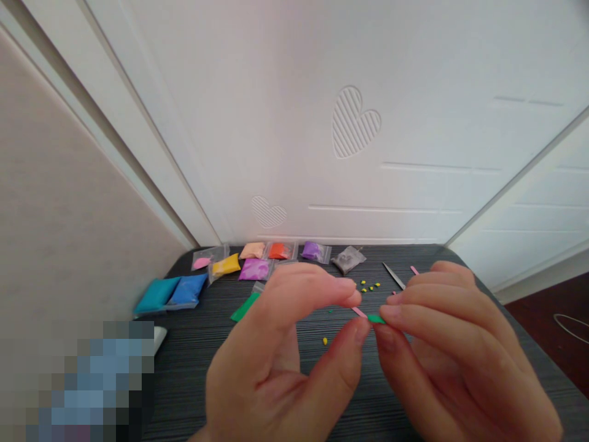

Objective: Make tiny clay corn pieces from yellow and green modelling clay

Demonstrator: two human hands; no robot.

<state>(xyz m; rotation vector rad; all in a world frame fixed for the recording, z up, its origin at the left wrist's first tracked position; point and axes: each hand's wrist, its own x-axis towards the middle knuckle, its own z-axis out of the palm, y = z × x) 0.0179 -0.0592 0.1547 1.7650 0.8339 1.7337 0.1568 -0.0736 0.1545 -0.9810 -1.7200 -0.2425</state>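
Note:
Between the thumb and fingertips of my right hand [455, 350] is a small piece of green clay [376, 319], pinched above the table. My left hand [276, 350] is close beside it, thumb and index finger apart, with the thumb tip at the left end of the green clay; whether it touches cannot be told. A thin pink strip [359, 312] shows just behind the left thumb. Several tiny yellow-and-green bits [370, 288] lie on the table beyond the hands. One yellow bit [324, 341] shows through the gap of my left hand.
Bags of coloured clay line the dark table [193, 368]: teal [157, 294], blue [188, 290], yellow [225, 265], magenta [254, 269], orange [278, 250], purple [313, 250], grey [348, 260] and green [246, 307]. A pointed metal blade [393, 275] lies behind my right hand. White panels [294, 123] rise at the back.

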